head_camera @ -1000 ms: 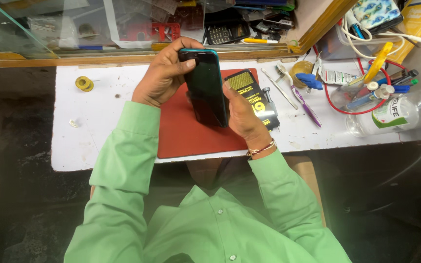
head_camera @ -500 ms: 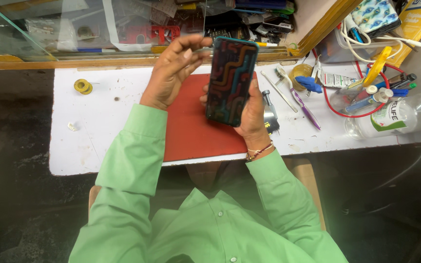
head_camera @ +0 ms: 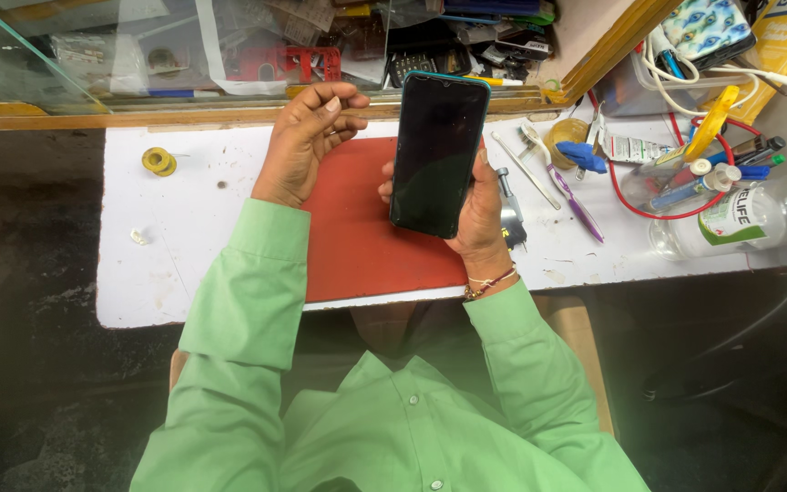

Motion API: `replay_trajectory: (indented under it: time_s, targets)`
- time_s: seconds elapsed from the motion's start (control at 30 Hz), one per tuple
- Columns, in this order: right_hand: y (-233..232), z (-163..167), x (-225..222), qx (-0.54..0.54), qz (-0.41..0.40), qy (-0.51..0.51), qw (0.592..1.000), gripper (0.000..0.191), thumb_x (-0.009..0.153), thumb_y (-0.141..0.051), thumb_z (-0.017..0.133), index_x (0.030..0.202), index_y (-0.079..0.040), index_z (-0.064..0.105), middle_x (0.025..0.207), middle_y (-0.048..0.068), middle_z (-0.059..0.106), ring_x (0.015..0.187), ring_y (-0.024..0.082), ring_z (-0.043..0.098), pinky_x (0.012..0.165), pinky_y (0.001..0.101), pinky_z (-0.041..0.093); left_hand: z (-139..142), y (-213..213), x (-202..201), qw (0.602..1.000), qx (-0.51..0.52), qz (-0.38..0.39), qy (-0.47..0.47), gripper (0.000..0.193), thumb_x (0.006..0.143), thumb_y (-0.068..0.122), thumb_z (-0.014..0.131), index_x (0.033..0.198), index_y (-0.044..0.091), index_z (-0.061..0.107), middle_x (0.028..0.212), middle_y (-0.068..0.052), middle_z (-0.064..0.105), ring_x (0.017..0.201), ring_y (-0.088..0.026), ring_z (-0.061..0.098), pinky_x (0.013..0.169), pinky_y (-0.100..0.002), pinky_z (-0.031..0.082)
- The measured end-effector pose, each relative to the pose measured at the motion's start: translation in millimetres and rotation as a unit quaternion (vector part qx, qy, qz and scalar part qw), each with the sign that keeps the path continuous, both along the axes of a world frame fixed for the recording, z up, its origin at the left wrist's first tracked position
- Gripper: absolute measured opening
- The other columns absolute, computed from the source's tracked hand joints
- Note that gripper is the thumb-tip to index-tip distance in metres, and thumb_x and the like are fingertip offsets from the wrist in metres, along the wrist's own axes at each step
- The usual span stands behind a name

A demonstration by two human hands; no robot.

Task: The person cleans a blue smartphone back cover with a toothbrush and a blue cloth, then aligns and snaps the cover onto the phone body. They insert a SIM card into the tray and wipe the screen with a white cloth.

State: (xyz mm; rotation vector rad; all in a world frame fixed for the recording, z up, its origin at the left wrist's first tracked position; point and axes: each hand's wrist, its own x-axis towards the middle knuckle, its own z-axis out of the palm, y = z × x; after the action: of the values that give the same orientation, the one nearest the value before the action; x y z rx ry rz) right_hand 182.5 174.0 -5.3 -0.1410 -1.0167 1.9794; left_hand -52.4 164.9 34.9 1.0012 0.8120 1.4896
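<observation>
Phone, dark screen facing up, teal edge, is sitting upright in the right hand, raised over the far right part of the red mat. Right hand is clamping it from the side and back: thumb along the right edge, fingertips showing past the left edge. Bracelet is sitting on that wrist.

Left hand is holding nothing, fingers loosely curled inward, hovering over the far left corner of the mat, just left of the phone and not touching it. Whether its heel is resting on the mat: can't tell.

Mat is lying on a white benchtop, scuffed. Both green sleeves are crossing the mat's near edge.

Right of the mat: small dark tool partly hidden behind the right hand, then tweezers, a purple-handled tool, a blue-capped piece, a red cable loop, and a clear plastic bottle lying on its side, well apart from the mat.

Left of the mat: yellow solder spool, well apart.

Beyond the mat: wooden rail and a glass-fronted clutter shelf.
</observation>
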Motion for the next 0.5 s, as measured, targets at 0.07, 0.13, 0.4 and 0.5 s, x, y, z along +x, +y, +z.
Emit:
replay_trajectory:
  time_s: [0.07, 0.13, 0.4, 0.5]
  targets:
    - [0.3, 0.0, 0.1, 0.006, -0.010, 0.001, 1.000, 0.080, 0.105, -0.065, 0.047, 0.150, 0.002, 0.049, 0.125, 0.028, 0.067, 0.108, 0.040, 0.071, 0.098, 0.0513, 0.059, 0.2, 0.5, -0.1, 1.000, -0.001, -0.002, -0.004, 0.026, 0.104, 0.020, 0.057, 0.126, 0.006, 0.062, 0.121, -0.009, 0.071, 0.104, -0.016, 0.068, 0.101, -0.034, 0.054]
    - [0.4, 0.0, 0.0, 0.002, -0.004, 0.004, 1.000, 0.080, 0.105, -0.065, 0.048, 0.150, 0.002, 0.048, 0.125, 0.028, 0.067, 0.105, 0.039, 0.071, 0.099, 0.0517, 0.059, 0.1, 0.8, -0.3, 1.000, -0.002, -0.005, -0.008, 0.026, 0.104, 0.020, 0.058, 0.126, 0.007, 0.062, 0.121, -0.009, 0.071, 0.104, -0.016, 0.068, 0.101, -0.035, 0.054]
    - [-0.4, 0.5, -0.9, -0.003, 0.000, 0.003, 1.000, 0.082, 0.103, -0.066, 0.048, 0.149, 0.002, 0.048, 0.126, 0.028, 0.067, 0.109, 0.040, 0.071, 0.100, 0.0513, 0.059, -0.4, 0.9, -1.8, 1.000, -0.003, 0.000, -0.003, 0.027, 0.104, 0.020, 0.057, 0.127, 0.006, 0.062, 0.121, -0.008, 0.071, 0.104, -0.016, 0.068, 0.100, -0.035, 0.054]
    - [-1.0, 1.5, -1.0, -0.006, 0.001, 0.004, 1.000, 0.081, 0.103, -0.065, 0.048, 0.149, 0.001, 0.049, 0.125, 0.027, 0.067, 0.109, 0.039, 0.071, 0.099, 0.0508, 0.059, -0.7, 0.6, -1.7, 1.000, -0.001, 0.000, -0.006, 0.027, 0.105, 0.020, 0.057, 0.127, 0.006, 0.062, 0.121, -0.008, 0.071, 0.103, -0.016, 0.068, 0.100, -0.034, 0.054]
